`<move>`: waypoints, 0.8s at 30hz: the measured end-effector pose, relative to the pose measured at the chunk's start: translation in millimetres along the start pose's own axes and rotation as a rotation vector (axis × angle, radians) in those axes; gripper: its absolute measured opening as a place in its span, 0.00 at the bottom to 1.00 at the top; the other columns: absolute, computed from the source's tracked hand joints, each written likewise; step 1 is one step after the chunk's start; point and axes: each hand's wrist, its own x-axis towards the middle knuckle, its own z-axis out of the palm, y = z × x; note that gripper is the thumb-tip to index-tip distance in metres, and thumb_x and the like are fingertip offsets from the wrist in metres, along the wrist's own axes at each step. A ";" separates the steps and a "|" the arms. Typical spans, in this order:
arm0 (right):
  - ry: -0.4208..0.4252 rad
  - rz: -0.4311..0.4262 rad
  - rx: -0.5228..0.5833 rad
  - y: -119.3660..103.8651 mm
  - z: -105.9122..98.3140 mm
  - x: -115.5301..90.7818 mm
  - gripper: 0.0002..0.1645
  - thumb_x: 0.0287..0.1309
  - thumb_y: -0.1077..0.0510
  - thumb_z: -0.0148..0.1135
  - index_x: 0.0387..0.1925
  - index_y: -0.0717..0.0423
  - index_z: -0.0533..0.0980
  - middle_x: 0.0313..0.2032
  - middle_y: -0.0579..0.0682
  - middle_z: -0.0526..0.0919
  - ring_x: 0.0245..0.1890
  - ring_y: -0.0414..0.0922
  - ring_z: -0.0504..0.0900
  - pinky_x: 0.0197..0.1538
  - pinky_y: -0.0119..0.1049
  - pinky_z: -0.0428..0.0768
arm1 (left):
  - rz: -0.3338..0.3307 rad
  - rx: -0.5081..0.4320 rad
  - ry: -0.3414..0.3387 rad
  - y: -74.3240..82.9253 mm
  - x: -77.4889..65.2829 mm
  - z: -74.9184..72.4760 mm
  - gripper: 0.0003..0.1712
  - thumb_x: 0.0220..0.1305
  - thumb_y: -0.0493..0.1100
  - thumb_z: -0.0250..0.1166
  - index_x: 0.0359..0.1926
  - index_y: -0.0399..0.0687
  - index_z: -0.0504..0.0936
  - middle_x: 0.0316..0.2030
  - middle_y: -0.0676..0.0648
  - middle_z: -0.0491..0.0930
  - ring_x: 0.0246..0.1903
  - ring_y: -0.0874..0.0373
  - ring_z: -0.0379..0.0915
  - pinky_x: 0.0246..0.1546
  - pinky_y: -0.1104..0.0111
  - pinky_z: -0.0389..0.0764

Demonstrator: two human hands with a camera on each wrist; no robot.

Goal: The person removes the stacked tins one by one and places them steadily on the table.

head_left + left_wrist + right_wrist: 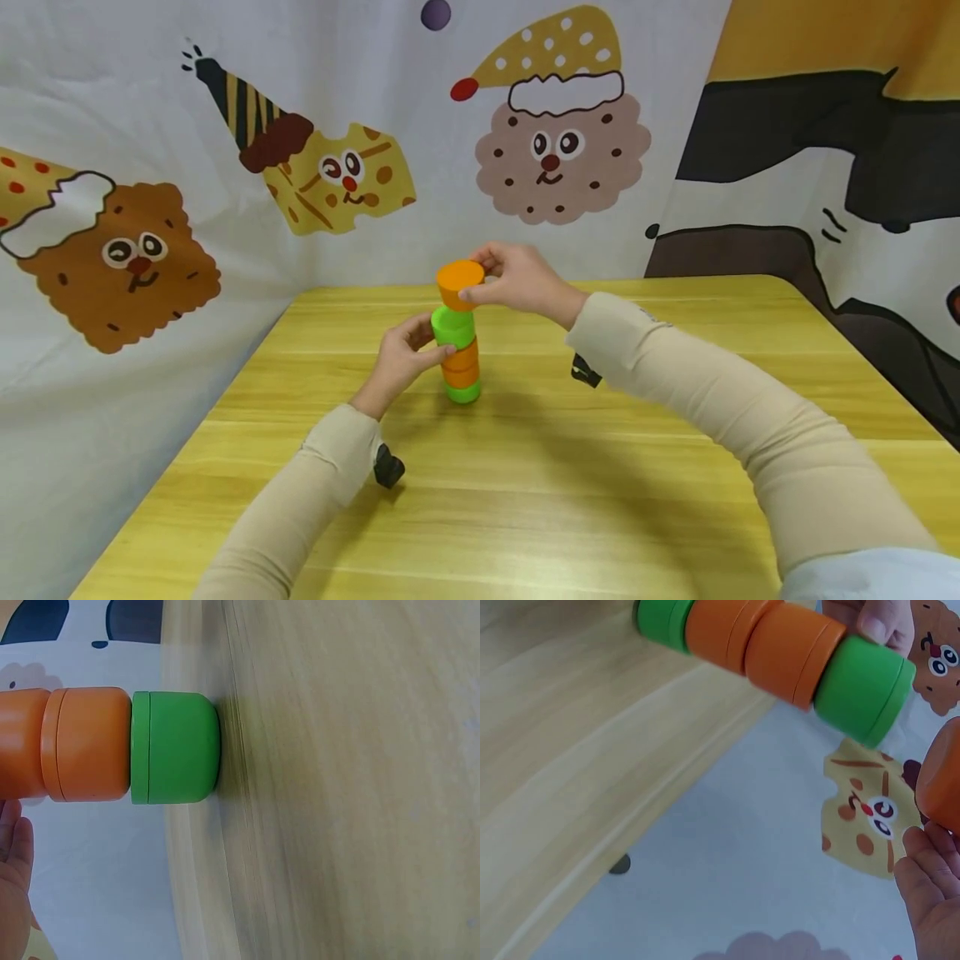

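The right hand (525,283) pinches an orange piece (459,285) between thumb and fingers, just above the stack (462,367) and apart from it. The left hand (399,358), placed lower, grips the stack near its top, thumb on the near side. The stack stands on the tabletop (525,533), just right of the left hand: bottom green piece (180,748), two orange pieces, top green piece (864,688). A printed cloth (375,50) hangs beyond both hands.
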 end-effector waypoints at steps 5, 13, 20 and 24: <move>0.028 -0.025 -0.007 5.2 -13.2 -6.1 0.25 0.46 0.53 0.70 0.47 0.56 0.73 0.42 0.48 0.79 0.42 0.42 0.79 0.48 0.36 0.79 | 0.014 0.017 0.004 0.7 0.7 -0.2 0.29 0.53 0.41 0.70 0.57 0.42 0.74 0.48 0.40 0.78 0.51 0.49 0.73 0.60 0.54 0.69; 0.067 -0.020 -0.024 25.7 -25.1 -19.4 0.25 0.46 0.56 0.71 0.46 0.60 0.74 0.44 0.53 0.79 0.43 0.45 0.80 0.51 0.37 0.79 | -0.008 0.008 0.019 0.8 -0.5 1.0 0.29 0.52 0.37 0.70 0.56 0.41 0.74 0.48 0.39 0.78 0.51 0.49 0.73 0.60 0.54 0.69; 0.048 -0.046 0.015 51.7 -23.5 -29.7 0.25 0.47 0.57 0.70 0.47 0.60 0.73 0.44 0.53 0.79 0.46 0.45 0.80 0.51 0.37 0.79 | -0.018 0.025 0.022 1.3 -1.0 1.4 0.29 0.53 0.39 0.70 0.57 0.43 0.74 0.48 0.40 0.78 0.52 0.50 0.73 0.60 0.58 0.70; 0.024 -0.078 0.035 64.7 -15.7 -35.8 0.25 0.47 0.58 0.70 0.47 0.61 0.73 0.44 0.53 0.79 0.47 0.46 0.80 0.52 0.38 0.79 | -0.005 0.016 0.019 -0.5 -0.7 0.8 0.29 0.53 0.39 0.70 0.57 0.43 0.74 0.48 0.40 0.78 0.52 0.50 0.73 0.60 0.56 0.69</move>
